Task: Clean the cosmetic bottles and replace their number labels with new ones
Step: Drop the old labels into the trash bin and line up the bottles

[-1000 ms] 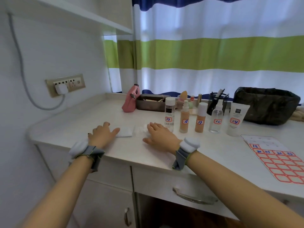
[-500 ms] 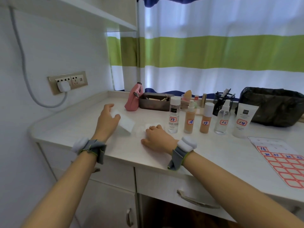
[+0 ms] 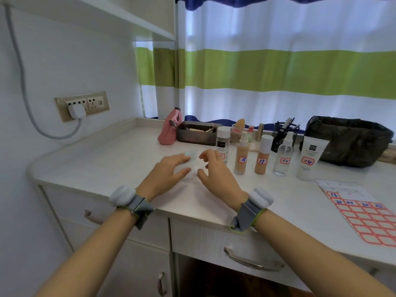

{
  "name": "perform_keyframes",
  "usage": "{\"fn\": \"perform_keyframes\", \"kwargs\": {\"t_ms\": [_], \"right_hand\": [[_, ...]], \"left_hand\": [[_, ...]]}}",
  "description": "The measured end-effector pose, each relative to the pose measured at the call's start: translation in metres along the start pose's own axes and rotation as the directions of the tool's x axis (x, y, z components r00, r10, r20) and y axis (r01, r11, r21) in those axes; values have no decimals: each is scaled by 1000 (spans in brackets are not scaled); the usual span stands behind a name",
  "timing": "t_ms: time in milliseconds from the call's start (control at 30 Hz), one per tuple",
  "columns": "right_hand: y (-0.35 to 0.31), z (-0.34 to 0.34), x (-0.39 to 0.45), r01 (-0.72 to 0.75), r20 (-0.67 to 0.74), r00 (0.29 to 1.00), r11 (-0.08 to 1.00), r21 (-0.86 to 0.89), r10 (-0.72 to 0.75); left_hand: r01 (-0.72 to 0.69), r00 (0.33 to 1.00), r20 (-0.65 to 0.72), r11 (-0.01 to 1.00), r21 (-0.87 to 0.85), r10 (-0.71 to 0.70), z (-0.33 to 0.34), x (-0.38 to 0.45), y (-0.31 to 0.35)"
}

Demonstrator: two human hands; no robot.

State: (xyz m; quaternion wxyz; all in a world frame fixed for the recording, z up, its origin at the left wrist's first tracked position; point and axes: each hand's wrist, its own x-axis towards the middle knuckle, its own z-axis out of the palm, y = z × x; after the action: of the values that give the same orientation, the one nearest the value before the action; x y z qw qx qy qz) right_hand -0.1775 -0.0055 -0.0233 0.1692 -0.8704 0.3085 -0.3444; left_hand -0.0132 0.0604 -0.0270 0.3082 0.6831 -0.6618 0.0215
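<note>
Several cosmetic bottles stand in a row on the white counter [image 3: 107, 159], each with a red-framed number label: a clear white-capped bottle [image 3: 222, 142], a pump foundation bottle [image 3: 241, 161], a capped foundation bottle [image 3: 263, 155], a clear spray bottle [image 3: 284, 155] and a white tube [image 3: 311, 153]. Left of them, my left hand [image 3: 167, 176] holds a white wipe [image 3: 191, 156] between fingers and thumb, lifted off the counter. My right hand [image 3: 216, 174] hovers close beside the wipe with curled fingers and hides part of the first bottle's label. Blur hides whether it grips the wipe.
A sheet of red-framed labels [image 3: 364, 215] lies at the right front. Behind the bottles stand a pink pouch [image 3: 168, 131], a grey tray [image 3: 196, 133], a black mesh pen cup [image 3: 285, 129] and a black bag [image 3: 347, 140]. A wall socket [image 3: 82, 106] is on the left.
My left hand lifted the white wipe off the counter and brought it right toward the bottles. My right hand rose from the counter to meet it.
</note>
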Motion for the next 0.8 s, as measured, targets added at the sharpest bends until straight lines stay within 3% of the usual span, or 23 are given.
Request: {"fn": "perform_keyframes", "kwargs": {"t_ms": [300, 467, 600, 800], "right_hand": [[5, -1, -10, 89, 297, 954, 975, -205, -24], [5, -1, -7, 117, 360, 932, 964, -237, -25], [10, -9, 0, 56, 437, 898, 976, -213, 43], [25, -26, -13, -1, 431, 897, 976, -217, 97]], "left_hand": [[21, 997, 67, 987, 156, -32, 9, -2, -1], [44, 997, 58, 992, 114, -51, 8, 8, 1], [47, 997, 58, 995, 88, -52, 10, 19, 5], [92, 976, 174, 975, 204, -128, 10, 47, 7]]}}
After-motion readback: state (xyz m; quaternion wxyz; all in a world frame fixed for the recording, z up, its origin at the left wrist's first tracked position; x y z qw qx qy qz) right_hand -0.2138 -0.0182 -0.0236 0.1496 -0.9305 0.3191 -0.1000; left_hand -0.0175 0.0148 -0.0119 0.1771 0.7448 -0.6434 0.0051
